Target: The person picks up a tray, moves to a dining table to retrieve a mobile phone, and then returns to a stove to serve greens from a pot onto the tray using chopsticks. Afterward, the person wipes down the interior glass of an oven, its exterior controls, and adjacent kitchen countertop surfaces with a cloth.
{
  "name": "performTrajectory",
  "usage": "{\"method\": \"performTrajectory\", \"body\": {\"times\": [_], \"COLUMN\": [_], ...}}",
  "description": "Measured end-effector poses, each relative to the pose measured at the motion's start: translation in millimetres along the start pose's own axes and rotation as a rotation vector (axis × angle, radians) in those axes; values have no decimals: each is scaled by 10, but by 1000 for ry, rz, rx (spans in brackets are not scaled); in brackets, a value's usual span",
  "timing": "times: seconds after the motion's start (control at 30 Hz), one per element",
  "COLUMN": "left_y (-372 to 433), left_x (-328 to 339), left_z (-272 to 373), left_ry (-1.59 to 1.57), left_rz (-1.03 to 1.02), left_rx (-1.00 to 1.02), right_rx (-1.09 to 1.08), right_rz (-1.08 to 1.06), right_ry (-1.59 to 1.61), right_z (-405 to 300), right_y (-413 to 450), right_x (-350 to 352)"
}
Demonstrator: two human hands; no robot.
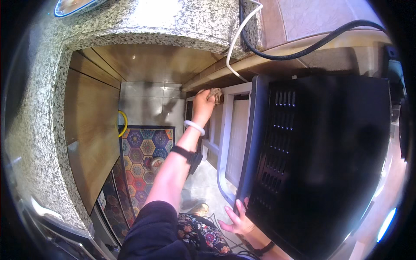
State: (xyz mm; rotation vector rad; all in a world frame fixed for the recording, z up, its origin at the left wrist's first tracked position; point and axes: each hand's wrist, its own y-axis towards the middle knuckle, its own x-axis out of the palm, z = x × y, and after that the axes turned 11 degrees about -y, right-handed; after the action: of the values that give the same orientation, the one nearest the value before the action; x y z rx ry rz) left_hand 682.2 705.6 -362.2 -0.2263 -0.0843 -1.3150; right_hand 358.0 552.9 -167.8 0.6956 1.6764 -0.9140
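My left hand (pixel 203 105) reaches forward, its fingers closed around a crumpled brownish cloth (pixel 215 95). The cloth is against the upper rail of a grey metal rack (pixel 227 130), close to the wall. A white bangle (pixel 194 127) and a black watch-like band (pixel 191 157) circle that wrist and forearm. My right hand (pixel 240 219) is at the near corner of a black appliance (pixel 325 156) with vent slots. Its fingers are spread and touch the appliance's edge; the thumb stands apart. The appliance sits on the rack.
A speckled stone countertop (pixel 42 107) wraps around the left and far sides, above wooden cabinet fronts (pixel 94 113). A white cable (pixel 234 45) and a thick black cable (pixel 302 53) run near the wall. A patterned mat (pixel 139 152) and my shoe (pixel 200 209) show on the tiled floor.
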Motion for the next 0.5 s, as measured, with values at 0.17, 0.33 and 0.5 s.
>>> {"method": "performTrajectory", "body": {"times": [0.17,0.33,0.5], "left_y": [-177,163,-185], "left_x": [288,439,374], "left_z": [1427,1424,1641], "left_ry": [-185,120,237], "left_rz": [2,-97,-269], "left_rx": [364,451,445], "right_rx": [97,31,51], "right_rz": [50,91,95], "right_ry": [-2,-2,52], "right_z": [-43,-32,-14], "right_y": [182,364,378], "right_x": [-166,-298,-331]}}
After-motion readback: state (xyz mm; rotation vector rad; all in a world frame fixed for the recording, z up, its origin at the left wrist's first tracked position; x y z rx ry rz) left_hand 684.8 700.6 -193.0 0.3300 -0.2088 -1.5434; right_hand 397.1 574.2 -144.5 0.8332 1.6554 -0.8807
